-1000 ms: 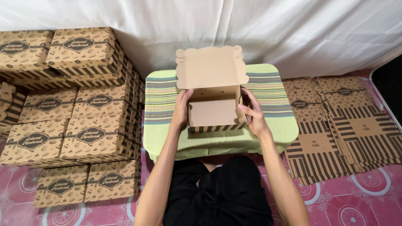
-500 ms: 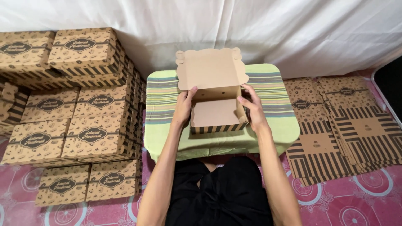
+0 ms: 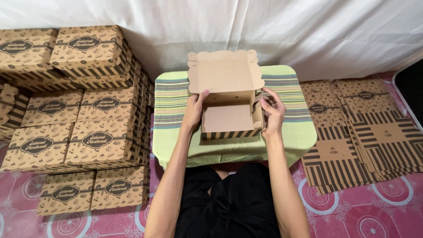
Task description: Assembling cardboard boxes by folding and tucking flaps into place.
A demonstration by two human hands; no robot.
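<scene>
left hand (image 3: 194, 111) grips the cardboard box (image 3: 230, 118) left wall | right hand (image 3: 272, 110), since a moment ago, probably tucks the right flap | folded boxes (image 3: 79, 105) left of it

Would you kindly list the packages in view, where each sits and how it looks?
Open brown cardboard box: on green striped table, between left hand and right hand, striped front.
Stacked closed brown boxes: left, dark oval labels.
Flat striped box blanks: right, on floor.

Matt brown cardboard box (image 3: 229, 110), soft striped cloth table cover (image 3: 172, 105)
</scene>
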